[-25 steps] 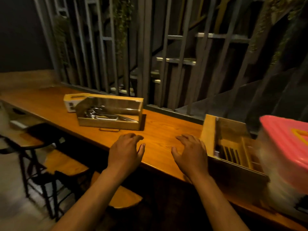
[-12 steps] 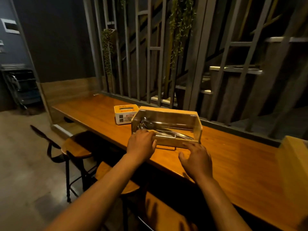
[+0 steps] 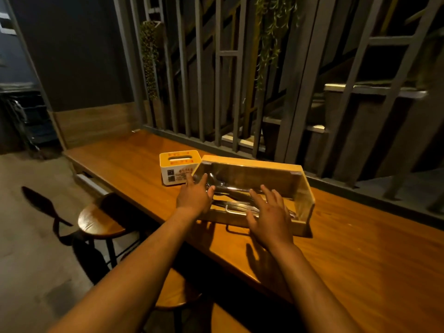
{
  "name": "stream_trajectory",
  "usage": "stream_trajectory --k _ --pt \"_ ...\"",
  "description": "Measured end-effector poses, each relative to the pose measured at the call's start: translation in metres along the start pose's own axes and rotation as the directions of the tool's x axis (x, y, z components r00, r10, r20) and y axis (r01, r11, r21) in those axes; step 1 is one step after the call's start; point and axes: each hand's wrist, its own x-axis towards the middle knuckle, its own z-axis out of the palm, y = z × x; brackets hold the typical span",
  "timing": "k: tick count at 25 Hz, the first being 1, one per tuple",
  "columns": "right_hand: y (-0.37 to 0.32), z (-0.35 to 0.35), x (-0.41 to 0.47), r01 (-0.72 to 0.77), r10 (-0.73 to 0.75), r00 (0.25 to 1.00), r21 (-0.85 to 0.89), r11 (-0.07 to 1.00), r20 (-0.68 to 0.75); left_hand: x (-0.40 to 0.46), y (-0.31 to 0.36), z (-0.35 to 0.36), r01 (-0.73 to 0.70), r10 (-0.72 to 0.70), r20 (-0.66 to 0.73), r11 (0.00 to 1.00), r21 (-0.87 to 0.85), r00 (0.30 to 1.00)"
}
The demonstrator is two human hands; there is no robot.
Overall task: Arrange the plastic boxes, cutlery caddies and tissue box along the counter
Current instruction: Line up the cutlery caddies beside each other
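A wooden cutlery caddy (image 3: 276, 164) with a clear lid and a metal handle stands on the wooden counter (image 3: 360, 248), with metal cutlery inside. A white and yellow tissue box (image 3: 179, 165) stands just left of it, touching or nearly touching its corner. My left hand (image 3: 194, 197) is over the caddy's left front corner, fingers spread. My right hand (image 3: 270, 216) hovers over the caddy's front lid near the handle, fingers apart. Neither hand holds anything that I can see.
A grey slatted metal screen (image 3: 216, 80) with hanging plants runs along the counter's far edge. Round wooden stools (image 3: 99, 221) stand below the near edge on the left. The counter stretches bare to the left and right of the caddy.
The view has swung left and closer; the second caddy and pink box have left the frame. Both hands moved from the bare counter up onto the caddy's front.
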Motion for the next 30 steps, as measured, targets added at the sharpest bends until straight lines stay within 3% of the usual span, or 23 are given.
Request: stream_trajectory --k 4,7,10,13,15,18,30 --pt "0.011 0.018 0.01 -0.058 0.059 0.996 0.006 0.998 -0.071 -0.026 -0.001 -0.001 -0.034 0.031 -0.152 0.999 -0.023 0.988" --pt "0.012 0.021 0.012 -0.119 0.134 0.978 0.097 0.988 -0.16 -0.065 -0.001 -0.007 -0.143 0.125 -0.203 0.986 -0.08 0.971" --pt "-0.015 0.024 0.005 -0.096 0.108 0.992 0.163 0.982 -0.07 -0.075 -0.015 -0.013 -0.304 0.257 -0.199 0.917 -0.257 0.946" --pt "-0.046 0.03 -0.008 -0.136 0.137 0.991 0.083 0.987 -0.004 -0.034 -0.04 -0.02 -0.215 0.154 -0.222 0.935 -0.282 0.963" --pt "-0.054 0.028 -0.01 -0.184 0.184 0.983 0.012 0.983 -0.014 -0.005 -0.053 -0.021 -0.131 0.102 -0.138 0.966 -0.223 0.985" --pt "-0.057 0.024 -0.012 -0.184 0.184 0.983 -0.041 0.982 0.004 0.013 -0.052 -0.014 -0.211 0.252 0.062 0.902 -0.377 0.966" --pt "-0.027 0.005 -0.048 -0.225 0.225 0.971 0.006 0.974 -0.082 -0.032 -0.015 0.006 -0.235 0.233 -0.036 0.943 -0.236 0.972"
